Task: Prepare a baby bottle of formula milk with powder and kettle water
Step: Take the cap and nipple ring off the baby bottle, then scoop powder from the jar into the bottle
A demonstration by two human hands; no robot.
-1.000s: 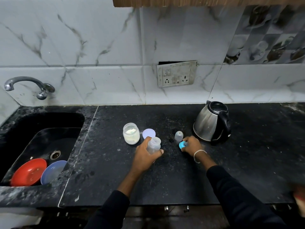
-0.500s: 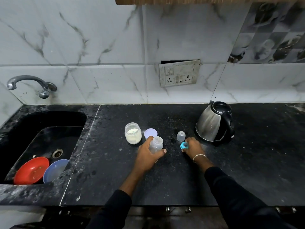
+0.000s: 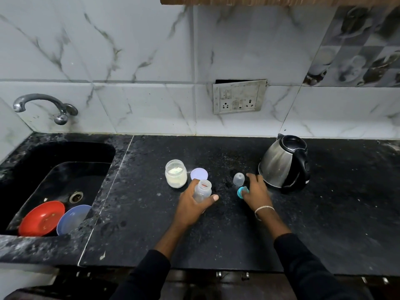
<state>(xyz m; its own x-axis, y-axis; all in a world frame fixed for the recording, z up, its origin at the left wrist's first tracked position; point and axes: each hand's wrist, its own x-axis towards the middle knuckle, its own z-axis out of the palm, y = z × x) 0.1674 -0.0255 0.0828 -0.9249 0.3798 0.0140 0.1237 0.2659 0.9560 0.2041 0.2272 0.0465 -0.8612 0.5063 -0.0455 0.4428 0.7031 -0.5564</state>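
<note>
Bottle (image 3: 203, 190), open, sits mid-counter (image 3: 216, 239) gripped by left hand (image 3: 191, 205), right hand (image 3: 256, 192) loosely spread beside blue ring (image 3: 240, 192); reaching for kettle (image 3: 281, 164) could topple clear cap (image 3: 238, 179) or burn fingers.

A home kitchen: a black stone counter (image 3: 216, 234) with a sink (image 3: 65, 152) and tap (image 3: 43, 102) at left, marble wall tiles (image 3: 129, 50), and a kettle (image 3: 283, 163) at far right.

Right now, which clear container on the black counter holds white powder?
The squat clear jar beside the round lilac lid; the clear plastic bottle in the left hand looks empty.
</note>
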